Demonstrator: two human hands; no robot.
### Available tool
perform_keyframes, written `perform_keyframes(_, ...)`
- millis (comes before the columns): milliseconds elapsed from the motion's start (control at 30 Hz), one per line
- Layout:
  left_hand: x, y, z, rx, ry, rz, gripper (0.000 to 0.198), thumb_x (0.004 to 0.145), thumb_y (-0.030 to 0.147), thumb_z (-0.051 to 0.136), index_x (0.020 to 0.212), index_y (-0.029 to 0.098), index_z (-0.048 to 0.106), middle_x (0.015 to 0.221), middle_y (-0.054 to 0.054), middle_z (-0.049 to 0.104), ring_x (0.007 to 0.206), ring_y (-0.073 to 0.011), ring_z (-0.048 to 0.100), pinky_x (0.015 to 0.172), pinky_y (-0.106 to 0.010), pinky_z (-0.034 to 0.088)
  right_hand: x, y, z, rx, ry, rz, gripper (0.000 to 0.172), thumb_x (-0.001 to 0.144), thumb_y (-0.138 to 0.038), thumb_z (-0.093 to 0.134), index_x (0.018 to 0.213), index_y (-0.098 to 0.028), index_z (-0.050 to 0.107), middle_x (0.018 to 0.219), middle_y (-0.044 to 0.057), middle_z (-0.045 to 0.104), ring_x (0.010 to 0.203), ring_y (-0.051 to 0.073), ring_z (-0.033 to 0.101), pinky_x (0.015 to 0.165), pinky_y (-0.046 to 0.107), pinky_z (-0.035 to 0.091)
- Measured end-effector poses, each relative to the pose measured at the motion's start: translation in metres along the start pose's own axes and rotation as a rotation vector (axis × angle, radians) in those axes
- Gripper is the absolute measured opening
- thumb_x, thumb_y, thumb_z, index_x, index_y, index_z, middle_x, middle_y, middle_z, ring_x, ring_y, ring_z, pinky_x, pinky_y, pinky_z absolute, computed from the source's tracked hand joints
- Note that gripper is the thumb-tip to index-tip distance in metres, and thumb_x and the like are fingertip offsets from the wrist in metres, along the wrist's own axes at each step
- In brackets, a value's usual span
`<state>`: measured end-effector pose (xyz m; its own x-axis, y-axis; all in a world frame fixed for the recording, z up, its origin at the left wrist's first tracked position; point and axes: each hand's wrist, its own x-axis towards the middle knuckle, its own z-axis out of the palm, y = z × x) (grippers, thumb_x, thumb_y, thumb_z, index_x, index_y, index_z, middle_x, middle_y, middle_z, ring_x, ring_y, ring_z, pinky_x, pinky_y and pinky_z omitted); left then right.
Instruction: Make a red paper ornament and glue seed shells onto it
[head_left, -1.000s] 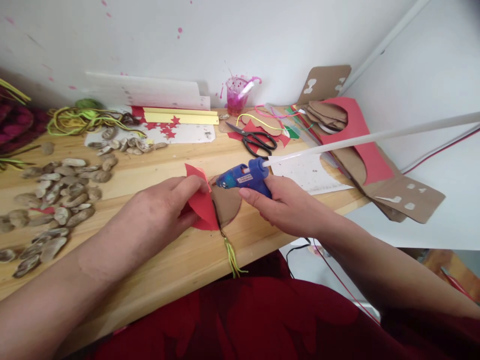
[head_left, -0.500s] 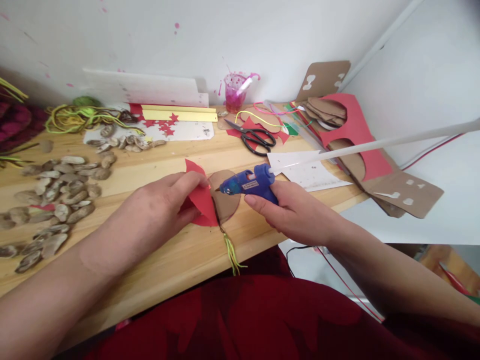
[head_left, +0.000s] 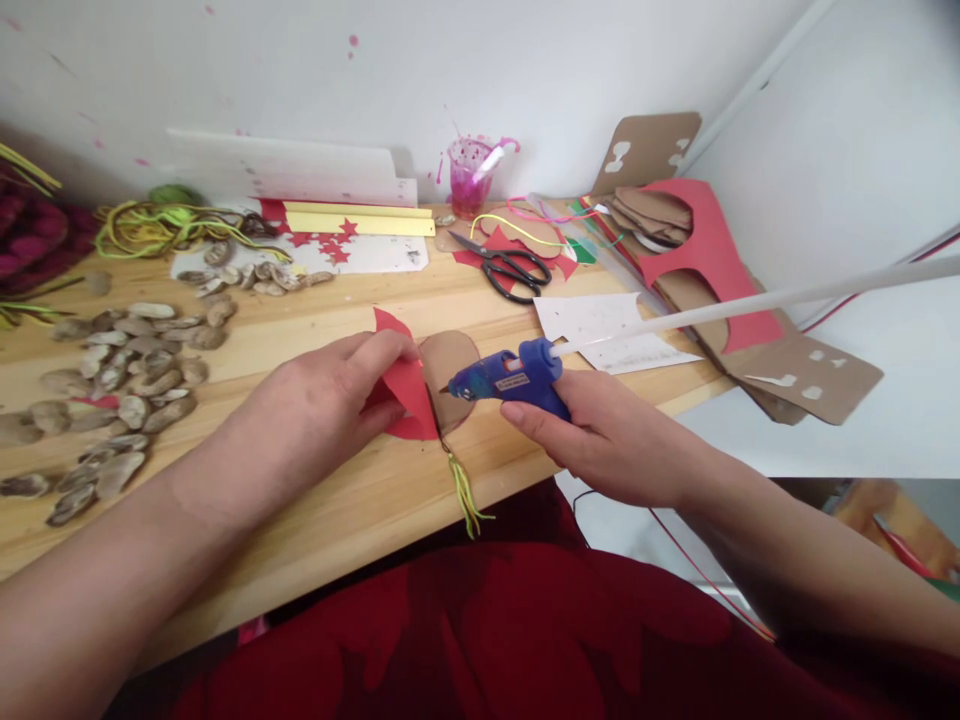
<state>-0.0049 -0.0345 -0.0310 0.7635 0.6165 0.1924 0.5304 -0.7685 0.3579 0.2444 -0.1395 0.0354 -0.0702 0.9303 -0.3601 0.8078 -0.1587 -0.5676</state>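
Two bare hands work over a light wooden desk (head_left: 300,310), seen from the wearer's own head. The left hand (head_left: 322,400) comes in from the lower left, its grip pinched together on a piece of red paper (head_left: 409,395), which is bent up from the desk. Just beside the paper, toward the right, lies a rounded piece of brown cardboard (head_left: 454,350). A dark cord runs along the line where paper and cardboard meet, and at its near end a yellow-green tassel (head_left: 465,495) trails toward the front edge of the desk.

The right hand (head_left: 607,430) has its grip closed around the handle of a blue glue gun (head_left: 514,375). The nozzle points left, above the cardboard and near the red paper; whether it touches the cardboard is hard to tell. A long white glue stick (head_left: 750,297) extends from the back of the gun to the right edge of the view.

On the left of the desk lie many peanut shells (head_left: 142,355), with a tangle of yarn (head_left: 165,232) behind them. Along the back are small red stars (head_left: 334,245), a yellow strip (head_left: 360,222), a pink-stained cup (head_left: 469,190) and black-handled scissors (head_left: 514,272). At the right, a red sheet with rounded cutouts (head_left: 720,240) rests on more cardboard.
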Motion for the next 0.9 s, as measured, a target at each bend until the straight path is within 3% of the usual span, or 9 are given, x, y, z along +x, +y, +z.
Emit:
perform_keyframes(433,-0.001,-0.001,0.003,0.018,-0.005,-0.014,0.034,0.097,0.031,0.059,0.129,0.026,0.05,0.111,-0.007,0.071,0.093,-0.0251,0.071,0.084,-0.033,0.055,-0.013,0.002,0.004,-0.032,-0.009,0.018,0.045,0.101,-0.059,0.043,0.076,-0.022,0.05,0.074,0.003,0.06,0.066,0.018,0.05,0.063,0.032,0.034)
perform_keyframes(900,0.0,0.004,0.002,0.034,-0.036,-0.03,0.045,0.097,0.033,0.058,0.14,0.021,0.053,0.127,-0.013,0.069,0.111,-0.0304,0.07,0.097,-0.043,0.055,-0.03,0.003,0.013,-0.066,-0.047,0.082,0.047,0.101,-0.06,0.041,0.074,-0.022,0.047,0.072,0.004,0.06,0.063,0.017,0.047,0.059,0.032,0.033)
